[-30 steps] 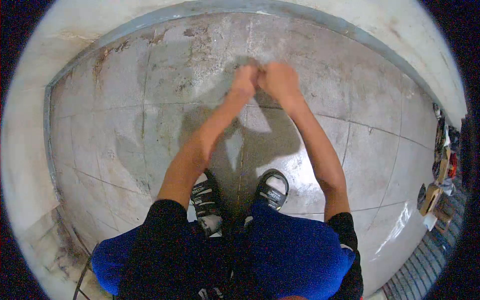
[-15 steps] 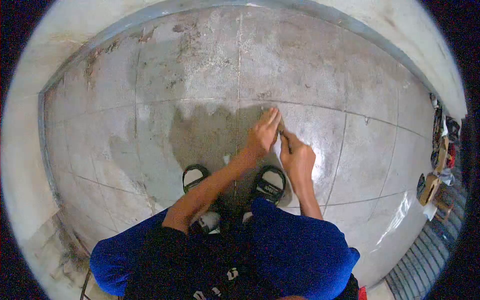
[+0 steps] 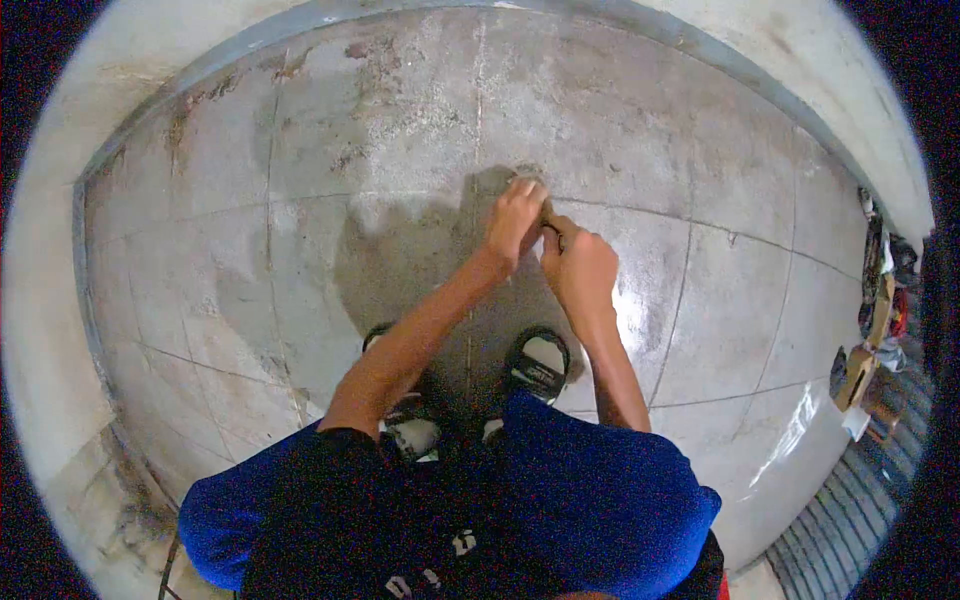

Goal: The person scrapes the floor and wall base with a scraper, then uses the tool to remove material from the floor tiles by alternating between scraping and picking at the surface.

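Note:
My right hand (image 3: 582, 268) is closed around the dark handle of a small hand tool (image 3: 552, 232), just above the tiled floor. Its kind cannot be made out, as the hands cover most of it. My left hand (image 3: 516, 220) is pressed over the tool's far end, fingers together and bent. Both hands nearly meet, close to a rough, worn patch (image 3: 526, 173) where grout lines cross.
Grey floor tiles (image 3: 750, 300) with stains and peeling marks spread all around. My sandalled feet (image 3: 540, 362) are below the hands. Cardboard and other clutter (image 3: 860, 375) lie at the right, by a corrugated sheet (image 3: 850, 510). A pale wall (image 3: 45, 270) curves round the left.
Both hands have shifted slightly forward and left with the tool. The left fingers, straighter before, now bend over its end.

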A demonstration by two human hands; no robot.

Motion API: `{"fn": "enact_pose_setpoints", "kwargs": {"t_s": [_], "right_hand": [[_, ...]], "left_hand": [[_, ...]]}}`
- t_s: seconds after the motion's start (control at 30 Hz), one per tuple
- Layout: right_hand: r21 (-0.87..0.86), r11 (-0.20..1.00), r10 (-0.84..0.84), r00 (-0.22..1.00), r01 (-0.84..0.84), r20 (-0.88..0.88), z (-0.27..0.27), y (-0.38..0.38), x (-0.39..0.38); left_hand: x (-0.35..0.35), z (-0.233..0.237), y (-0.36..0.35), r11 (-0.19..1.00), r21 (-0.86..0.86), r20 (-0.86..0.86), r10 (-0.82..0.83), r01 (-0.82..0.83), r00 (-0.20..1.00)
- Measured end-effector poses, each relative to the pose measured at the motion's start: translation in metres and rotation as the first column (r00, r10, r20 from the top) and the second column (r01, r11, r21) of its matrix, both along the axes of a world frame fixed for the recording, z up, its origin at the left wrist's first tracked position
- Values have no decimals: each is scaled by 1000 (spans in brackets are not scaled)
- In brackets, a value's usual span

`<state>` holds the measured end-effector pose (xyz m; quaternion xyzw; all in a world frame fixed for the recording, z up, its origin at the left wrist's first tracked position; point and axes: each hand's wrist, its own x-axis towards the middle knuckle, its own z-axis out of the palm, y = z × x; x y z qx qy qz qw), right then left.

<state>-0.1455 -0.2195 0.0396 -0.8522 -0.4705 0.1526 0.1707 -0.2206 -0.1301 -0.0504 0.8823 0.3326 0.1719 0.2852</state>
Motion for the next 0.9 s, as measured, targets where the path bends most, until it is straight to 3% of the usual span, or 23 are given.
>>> {"fn": "enact_pose_setpoints", "kwargs": {"t_s": [0.07,0.13,0.17,0.27,0.4,0.5,0.53,0.6,0.67,0.73,0.83,0.9], "right_hand": [[-2,1000,-23,1000,23,11,17,4,6],[30,997,-70,997,70,-19,34,2,7],[47,994,-93,995,95,-32,24,4,5],[-77,997,-25,999,27,31,-24,-1,-2],[-91,992,-97,989,87,-112,-6,-22,-12],[9,998,-60,998,61,-30,-25,2,2],[50,998,-43,999,43,3,-20,9,5],[-44,998,-48,998,47,-30,-1,2,6],[-149,989,-22,999,15,-44,10,-8,2],[-64,997,-51,998,48,-44,-9,-1,1],[39,997,-72,997,74,-41,-6,12,12],[10,996,-91,996,91,0,16,8,16]], "left_hand": [[5,2,5,998,50,118,-36,30,992],[8,13,7,998,-40,71,-42,45,997],[10,17,8,999,-17,-11,34,-34,999],[1,-24,-1,996,84,171,23,-38,985],[-12,-52,-29,998,59,222,-15,2,975],[8,-58,3,992,106,145,49,-64,988],[10,-45,3,999,-2,101,35,-35,994],[10,-22,5,978,-207,17,-12,15,1000],[7,-35,-13,999,-37,104,26,-22,994],[5,-49,-17,990,98,180,88,-106,980],[16,-8,27,997,-71,-6,6,-7,1000],[15,-2,6,992,-107,29,-61,64,998]]}}
